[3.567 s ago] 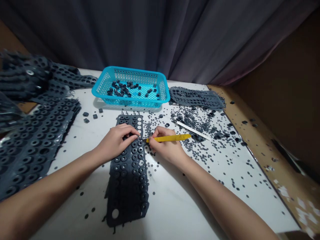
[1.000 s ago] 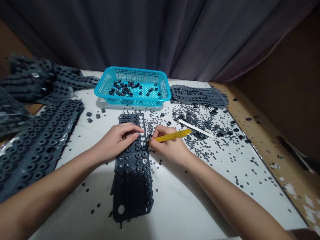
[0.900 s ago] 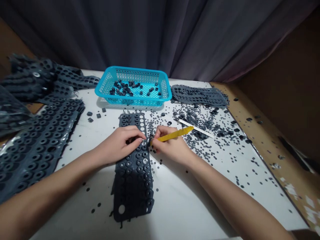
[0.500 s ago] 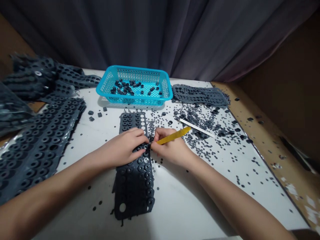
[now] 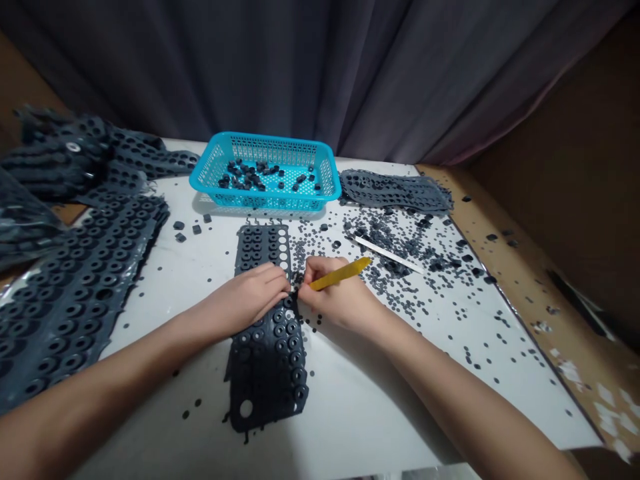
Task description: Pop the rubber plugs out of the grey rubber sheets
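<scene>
The right hand (image 5: 336,297), in the head view, pinches a yellow tool (image 5: 344,272) between thumb and fingers, its working end hidden near the right edge of a dark moulded sheet (image 5: 270,373). The left hand (image 5: 256,295) lies across that sheet with fingers bunched together at the same edge; whether they grip anything, I cannot tell.

The sheet is flat on the white table (image 5: 350,407), lengthwise before the person: nearly black, with columns of raised rings, a run of open round holes down the far right side, one larger hole at the near left corner, and thin hooked tabs at both ends. Beyond it stands a blue perforated plastic basket (image 5: 265,199) holding small dark pieces (image 5: 245,177), mostly clustered toward its left, a few scattered at right.
</scene>
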Motion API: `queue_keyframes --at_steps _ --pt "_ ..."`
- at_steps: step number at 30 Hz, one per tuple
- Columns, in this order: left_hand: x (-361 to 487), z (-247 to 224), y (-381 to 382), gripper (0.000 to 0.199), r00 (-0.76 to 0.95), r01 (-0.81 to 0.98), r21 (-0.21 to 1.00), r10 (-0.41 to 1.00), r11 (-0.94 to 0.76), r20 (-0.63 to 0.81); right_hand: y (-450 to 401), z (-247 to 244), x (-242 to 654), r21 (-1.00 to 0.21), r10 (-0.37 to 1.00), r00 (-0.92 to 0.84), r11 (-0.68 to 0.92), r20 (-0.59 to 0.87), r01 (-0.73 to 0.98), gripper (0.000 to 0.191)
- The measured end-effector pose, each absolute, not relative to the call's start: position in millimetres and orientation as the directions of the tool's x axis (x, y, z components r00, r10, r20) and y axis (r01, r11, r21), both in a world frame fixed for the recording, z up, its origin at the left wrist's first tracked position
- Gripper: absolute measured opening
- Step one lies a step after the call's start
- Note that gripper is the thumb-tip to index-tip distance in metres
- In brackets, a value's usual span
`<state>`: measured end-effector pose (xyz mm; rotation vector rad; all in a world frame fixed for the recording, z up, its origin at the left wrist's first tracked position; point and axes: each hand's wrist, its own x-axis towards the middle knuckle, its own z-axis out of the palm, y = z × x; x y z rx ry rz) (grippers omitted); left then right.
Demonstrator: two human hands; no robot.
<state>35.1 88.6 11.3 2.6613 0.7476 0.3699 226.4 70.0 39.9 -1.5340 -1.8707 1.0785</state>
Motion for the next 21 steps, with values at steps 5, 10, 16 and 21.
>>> queue_keyframes --at_steps 5,10,16,21 --pt "30.5 12.5 92.6 0.017 0.683 0.456 0.645 0.705 -0.614 0.189 69.8 42.0 226.6 -0.814 0.96 -0.247 0.038 -0.131 0.58 0.014" --pt "26.7 24.0 98.9 0.023 0.452 0.54 0.765 0.888 -0.352 0.089 71.0 42.4 228.6 -0.844 0.95 -0.259 -0.006 -0.171 0.536 0.013" --pt "32.0 32.5 98.6 0.026 0.479 0.376 0.917 0.875 -0.129 -0.074 72.2 44.5 233.2 -0.89 0.925 -0.277 -0.117 -0.259 0.441 0.015" --pt "34.0 31.4 98.7 0.019 0.524 0.271 0.959 0.823 0.082 -0.218 71.1 46.2 232.4 -0.888 0.905 -0.301 -0.151 -0.301 0.435 0.016"
